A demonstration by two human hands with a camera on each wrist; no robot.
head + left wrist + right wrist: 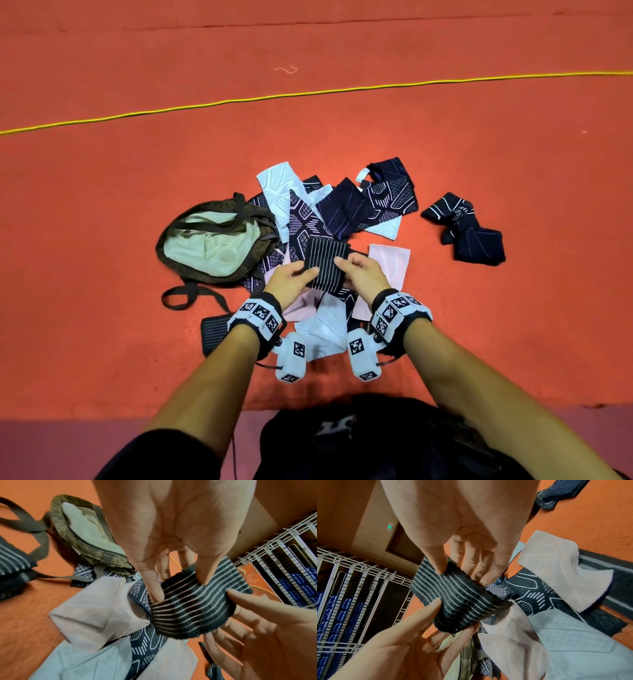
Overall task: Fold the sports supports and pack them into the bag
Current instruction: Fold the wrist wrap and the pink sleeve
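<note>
Both hands hold a black support with thin white stripes (325, 262) just above the pile. My left hand (310, 274) pinches its left edge between thumb and fingers, and my right hand (342, 265) pinches its right edge. In the left wrist view the striped support (197, 609) bends between the two hands. In the right wrist view the same piece (458, 601) curves under my right thumb. The olive bag (212, 246) lies open to the left, its pale lining showing. A heap of white, pink and dark patterned supports (308, 212) lies beneath the hands.
Two dark supports (466, 229) lie apart on the right. Another striped black support (214, 330) lies by my left wrist. A yellow cord (308, 94) crosses the orange floor behind. A white wire rack (291, 577) with blue items stands by a wooden wall.
</note>
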